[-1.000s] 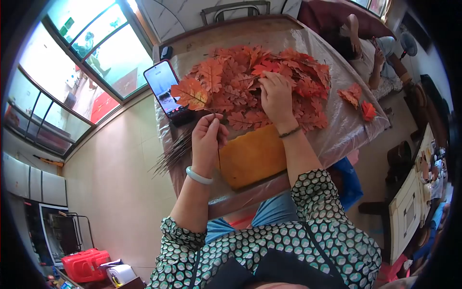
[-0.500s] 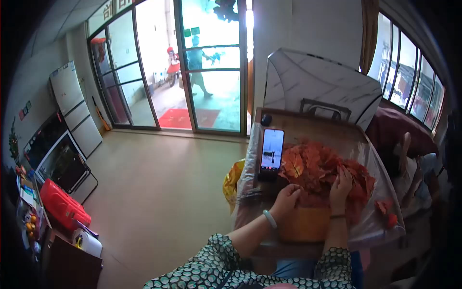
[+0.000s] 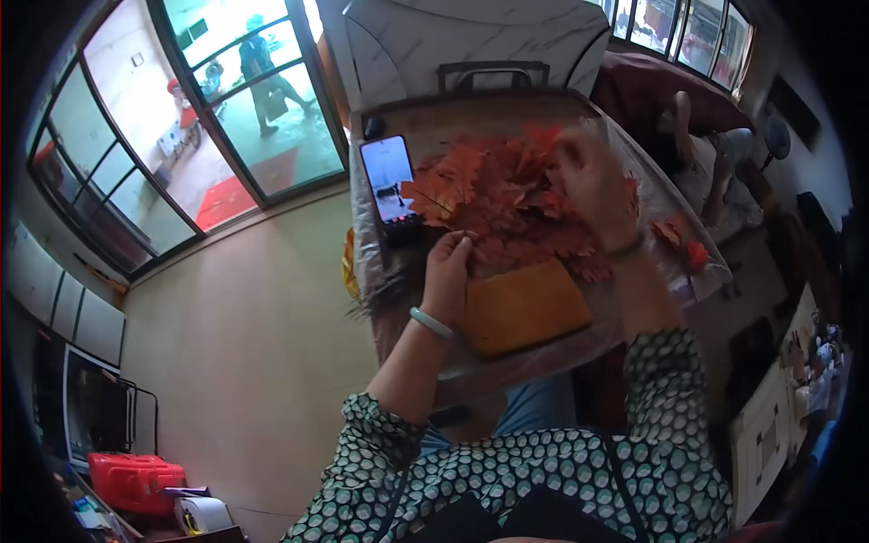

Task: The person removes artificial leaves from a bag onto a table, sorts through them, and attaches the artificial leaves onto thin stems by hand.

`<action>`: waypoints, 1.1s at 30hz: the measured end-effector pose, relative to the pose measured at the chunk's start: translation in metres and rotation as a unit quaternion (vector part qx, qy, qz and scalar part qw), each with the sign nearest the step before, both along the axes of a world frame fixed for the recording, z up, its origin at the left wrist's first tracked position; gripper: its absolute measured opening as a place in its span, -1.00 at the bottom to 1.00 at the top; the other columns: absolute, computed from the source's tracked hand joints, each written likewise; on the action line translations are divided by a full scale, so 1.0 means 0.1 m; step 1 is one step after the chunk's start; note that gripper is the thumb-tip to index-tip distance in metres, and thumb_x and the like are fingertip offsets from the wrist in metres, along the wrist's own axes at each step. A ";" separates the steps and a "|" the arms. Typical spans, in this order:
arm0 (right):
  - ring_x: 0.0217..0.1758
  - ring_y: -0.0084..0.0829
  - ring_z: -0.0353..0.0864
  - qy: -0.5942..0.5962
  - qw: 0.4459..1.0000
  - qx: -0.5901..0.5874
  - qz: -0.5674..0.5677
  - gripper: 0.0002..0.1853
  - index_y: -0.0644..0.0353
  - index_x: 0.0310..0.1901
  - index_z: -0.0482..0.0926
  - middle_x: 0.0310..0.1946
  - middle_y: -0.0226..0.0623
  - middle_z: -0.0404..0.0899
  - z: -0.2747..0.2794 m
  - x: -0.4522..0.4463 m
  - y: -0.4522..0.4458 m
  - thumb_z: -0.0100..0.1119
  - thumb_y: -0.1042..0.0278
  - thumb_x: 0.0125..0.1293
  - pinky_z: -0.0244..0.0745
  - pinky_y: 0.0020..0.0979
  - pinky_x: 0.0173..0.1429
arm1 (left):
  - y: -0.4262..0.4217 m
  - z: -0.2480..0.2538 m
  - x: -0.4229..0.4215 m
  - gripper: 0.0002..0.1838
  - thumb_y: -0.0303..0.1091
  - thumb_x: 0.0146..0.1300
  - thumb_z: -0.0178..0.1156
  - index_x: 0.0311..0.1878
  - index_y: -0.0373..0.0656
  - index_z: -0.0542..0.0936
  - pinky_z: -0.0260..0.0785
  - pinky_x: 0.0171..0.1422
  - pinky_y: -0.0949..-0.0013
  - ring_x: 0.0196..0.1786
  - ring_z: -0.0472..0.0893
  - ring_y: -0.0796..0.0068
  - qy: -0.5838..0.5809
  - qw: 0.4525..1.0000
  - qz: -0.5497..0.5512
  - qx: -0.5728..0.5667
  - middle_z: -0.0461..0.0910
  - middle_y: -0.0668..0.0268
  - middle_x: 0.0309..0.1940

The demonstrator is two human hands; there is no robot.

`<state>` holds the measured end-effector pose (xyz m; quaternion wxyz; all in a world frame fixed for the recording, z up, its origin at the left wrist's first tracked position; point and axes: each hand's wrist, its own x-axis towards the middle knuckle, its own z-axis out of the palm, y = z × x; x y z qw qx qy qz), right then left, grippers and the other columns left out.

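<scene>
A heap of red-orange artificial maple leaves [image 3: 507, 185] covers the middle of the table [image 3: 412, 348]. My left hand [image 3: 447, 273] is at the near left edge of the heap, thumb and fingertips pinched together; what lies between them is too small to make out. Over the right side of the leaves, my right hand [image 3: 596, 185] is raised and smeared by motion, so its fingers are unclear. An orange-brown block [image 3: 527, 308] lies just in front of the heap, close to my left hand. Thin dark stems [image 3: 385, 288] lie left of that hand.
A lit phone [image 3: 387, 181] stands propped left of the leaves. Loose red leaves [image 3: 670, 231] and a red flower-like piece [image 3: 696, 254] lie on the right side. Clear plastic covers the table edges. A marble-patterned board [image 3: 471, 41] stands behind. Another person [image 3: 711, 172] is at right.
My view has swung right and down. My right hand has lifted off the leaves toward the far side; my left hand stays pinched near the block. The person outside has walked on.
</scene>
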<state>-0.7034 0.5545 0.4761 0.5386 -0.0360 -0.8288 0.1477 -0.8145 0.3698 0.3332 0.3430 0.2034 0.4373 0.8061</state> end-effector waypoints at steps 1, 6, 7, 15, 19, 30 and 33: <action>-0.15 -0.13 0.54 -0.024 0.993 0.112 -0.005 -0.82 0.22 -0.16 0.54 -0.25 -0.14 0.54 -0.27 0.04 -0.03 0.17 0.48 0.18 0.43 -0.22 -0.05 | 0.01 -0.02 -0.01 -0.87 -0.35 0.44 0.01 -0.08 -0.12 0.51 0.25 -0.49 0.61 -0.51 0.45 0.69 0.006 1.000 0.002 -0.005 0.54 0.42 -0.48; -0.09 -0.21 0.52 -0.155 0.963 0.218 0.033 -0.78 0.17 -0.15 0.51 -0.22 -0.24 0.53 -0.98 0.23 -0.46 0.10 0.44 0.13 0.40 -0.17 0.04 | -0.02 0.07 0.04 -0.86 -0.30 0.44 0.04 -0.08 -0.13 0.52 0.19 -0.51 0.62 -0.56 0.40 0.70 -0.017 1.000 -0.006 -0.023 0.57 0.41 -0.44; -0.08 -0.21 0.52 -0.148 0.965 0.214 0.044 -0.78 0.17 -0.15 0.51 -0.21 -0.25 0.53 -1.04 0.24 -0.50 0.09 0.43 0.13 0.40 -0.16 0.04 | -0.02 0.12 0.06 -0.86 -0.32 0.42 0.06 -0.07 -0.13 0.51 0.17 -0.51 0.62 -0.57 0.39 0.71 -0.023 0.999 -0.013 -0.029 0.56 0.42 -0.45; 0.01 -0.17 0.55 -0.168 0.981 0.058 0.071 -0.69 0.26 -0.01 0.55 -0.05 -0.20 0.58 -1.10 0.32 -0.44 0.17 0.39 0.20 0.44 -0.24 0.11 | 0.01 0.07 0.11 -0.79 -0.53 0.27 0.21 -0.04 -0.20 0.48 0.10 -0.52 0.63 -0.57 0.33 0.75 0.096 0.994 -0.033 -0.049 0.48 0.48 -0.48; -0.06 -0.22 0.62 -0.281 0.924 -0.216 0.143 -0.66 0.30 0.11 0.52 -0.05 -0.13 0.62 -1.18 0.43 -0.23 0.13 0.40 0.32 0.49 -0.33 0.05 | 0.00 0.07 0.04 -0.77 -0.55 0.27 0.20 -0.02 -0.21 0.47 0.21 -0.48 0.62 -0.52 0.41 0.74 0.146 0.986 -0.024 -0.075 0.52 0.45 -0.43; -0.39 -0.68 0.50 -0.413 0.757 -0.448 0.238 -0.79 0.29 -0.11 0.59 -0.41 -0.51 0.59 -1.29 0.54 -0.11 0.09 0.34 0.40 0.40 -0.59 -0.28 | -0.01 0.05 0.05 -0.80 -0.55 0.28 0.19 -0.05 -0.19 0.48 0.16 -0.50 0.63 -0.55 0.37 0.76 0.096 0.993 -0.058 -0.029 0.53 0.46 -0.41; -0.43 -0.73 0.47 -0.388 0.738 -0.503 0.226 -0.83 0.23 -0.24 0.60 -0.45 -0.55 0.57 -1.17 0.65 -0.17 0.10 0.32 0.38 0.35 -0.63 -0.33 | -0.01 0.05 0.05 -0.80 -0.54 0.28 0.19 -0.05 -0.20 0.48 0.17 -0.49 0.64 -0.54 0.37 0.77 0.121 0.989 -0.062 -0.064 0.53 0.46 -0.40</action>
